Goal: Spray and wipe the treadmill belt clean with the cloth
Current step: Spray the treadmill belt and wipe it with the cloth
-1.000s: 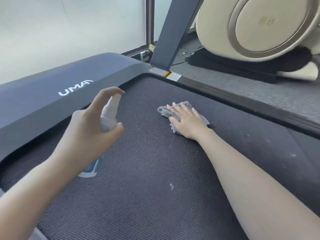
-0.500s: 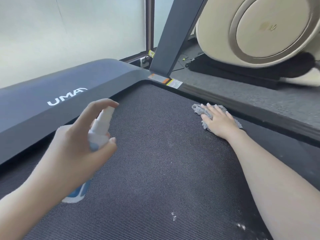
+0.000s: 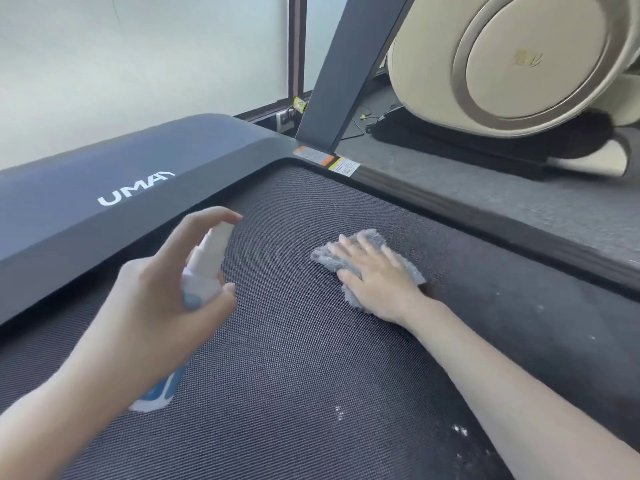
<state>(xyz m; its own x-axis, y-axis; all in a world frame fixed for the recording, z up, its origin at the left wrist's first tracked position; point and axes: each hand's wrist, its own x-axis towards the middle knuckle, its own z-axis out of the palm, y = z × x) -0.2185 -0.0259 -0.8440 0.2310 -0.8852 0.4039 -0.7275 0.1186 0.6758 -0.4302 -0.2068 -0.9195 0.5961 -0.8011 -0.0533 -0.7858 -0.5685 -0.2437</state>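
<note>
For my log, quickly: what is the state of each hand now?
Left hand: closed around white plastic spray bottle.
Right hand: open, flat on grey fluffy cloth.

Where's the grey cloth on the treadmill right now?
In the head view, the grey cloth lies flat on the treadmill belt right of centre, pressed under the right hand, nearer the belt's right edge than the spray bottle.

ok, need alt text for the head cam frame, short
A person's right hand presses a grey cloth flat on a dark treadmill belt, while the left hand holds a white spray bottle, index finger on its nozzle. White specks dot the belt near the right forearm; a beige machine stands behind.
</note>
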